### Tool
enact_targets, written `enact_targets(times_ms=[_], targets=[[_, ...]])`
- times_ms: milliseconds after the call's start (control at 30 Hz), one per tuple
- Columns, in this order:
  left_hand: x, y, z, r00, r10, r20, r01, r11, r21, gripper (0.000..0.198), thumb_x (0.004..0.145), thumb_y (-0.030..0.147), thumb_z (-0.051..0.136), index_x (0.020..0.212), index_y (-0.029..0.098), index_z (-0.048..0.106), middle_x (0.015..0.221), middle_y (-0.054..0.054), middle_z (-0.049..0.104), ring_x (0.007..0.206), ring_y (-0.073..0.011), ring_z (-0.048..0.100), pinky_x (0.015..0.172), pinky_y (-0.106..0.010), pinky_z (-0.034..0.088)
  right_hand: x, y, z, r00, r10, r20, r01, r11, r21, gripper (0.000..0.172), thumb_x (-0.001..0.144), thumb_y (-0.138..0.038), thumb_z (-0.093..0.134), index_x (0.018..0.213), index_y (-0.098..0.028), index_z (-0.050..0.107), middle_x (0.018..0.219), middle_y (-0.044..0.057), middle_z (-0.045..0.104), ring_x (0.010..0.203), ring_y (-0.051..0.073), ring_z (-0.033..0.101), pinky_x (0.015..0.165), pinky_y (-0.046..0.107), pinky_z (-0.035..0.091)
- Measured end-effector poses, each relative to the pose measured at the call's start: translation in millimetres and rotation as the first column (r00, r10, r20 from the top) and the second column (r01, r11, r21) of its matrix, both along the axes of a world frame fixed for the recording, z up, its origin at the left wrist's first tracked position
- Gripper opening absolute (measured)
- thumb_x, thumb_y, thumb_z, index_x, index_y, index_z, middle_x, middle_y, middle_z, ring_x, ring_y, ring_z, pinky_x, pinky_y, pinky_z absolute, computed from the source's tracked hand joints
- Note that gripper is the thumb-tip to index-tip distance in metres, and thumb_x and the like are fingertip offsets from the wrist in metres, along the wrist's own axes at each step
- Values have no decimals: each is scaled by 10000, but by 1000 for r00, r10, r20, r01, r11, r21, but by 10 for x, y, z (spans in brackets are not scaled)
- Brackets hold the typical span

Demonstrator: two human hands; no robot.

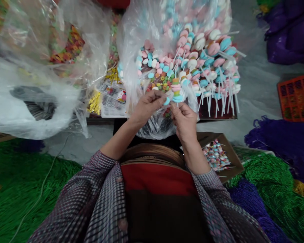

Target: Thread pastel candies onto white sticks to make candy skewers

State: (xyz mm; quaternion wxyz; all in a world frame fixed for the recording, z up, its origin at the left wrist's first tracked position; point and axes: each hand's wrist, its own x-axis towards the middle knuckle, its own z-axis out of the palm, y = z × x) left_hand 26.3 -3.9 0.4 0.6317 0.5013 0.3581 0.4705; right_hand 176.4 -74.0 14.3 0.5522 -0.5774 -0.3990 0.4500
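Note:
My right hand (184,116) is closed in a pinch below a candy skewer (176,87), around its stick. Blue, pink, green and orange pieces are stacked upright on it, with blue at the bottom. Just left of it, my left hand (152,104) is closed, with a blue marshmallow (167,101) at its fingertips. Something pale and thin also shows there, too small to name. Behind the hands lie loose pink, white and blue marshmallows (159,64) and ring-shaped gummies (164,81) in an opened plastic bag (133,44).
Many finished-looking skewers (212,74) are heaped at the table's right. Bags of gummies (69,47), gold twist ties (94,103) and printed wrappers (114,105) are on the left. A carton (233,158) of wrapped candy, an orange crate (297,98) and green strands (22,189) surround me.

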Motion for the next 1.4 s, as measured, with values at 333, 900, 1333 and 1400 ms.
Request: enact_targets(times_ms=[333, 900, 1333, 1400], targets=[[-60, -92, -32, 990, -101, -97, 102, 995, 2, 464, 780, 547, 875, 1085, 234, 717, 872, 11, 742, 789, -132, 664, 753, -271, 527, 30, 20, -72, 998, -69, -12, 69, 997, -14, 305, 814, -484, 778, 771, -241, 599, 651, -55, 504, 613, 110, 470, 560, 248, 403], [-22, -1, 35, 990, -31, 140, 68, 962, -264, 199, 897, 345, 749, 1041, 229, 675, 861, -3, 775, 727, -127, 736, 645, -251, 540, 114, -227, -34, 999, 47, 0, -47, 998, -43, 468, 931, -702, 660, 842, -242, 675, 590, -64, 449, 514, 101, 338, 493, 257, 278], [-63, 22, -5, 995, 52, 88, -33, 978, -206, 296, 969, 467, 735, 1172, 252, 729, 1026, -45, 823, 1015, -185, 785, 828, -305, 601, 137, -591, -54, 980, 188, 69, -175, 971, -165, 435, 971, -623, 629, 876, -212, 735, 538, -76, 429, 512, 107, 352, 527, 266, 268], [-56, 16, -16, 994, 60, 87, -41, 978, -206, 298, 954, 475, 759, 1147, 249, 731, 1013, -36, 821, 1034, -186, 785, 831, -300, 598, 133, -570, -50, 976, 199, 91, -182, 969, -165, 428, 971, -612, 630, 864, -209, 730, 537, -76, 434, 513, 106, 359, 533, 265, 282]])
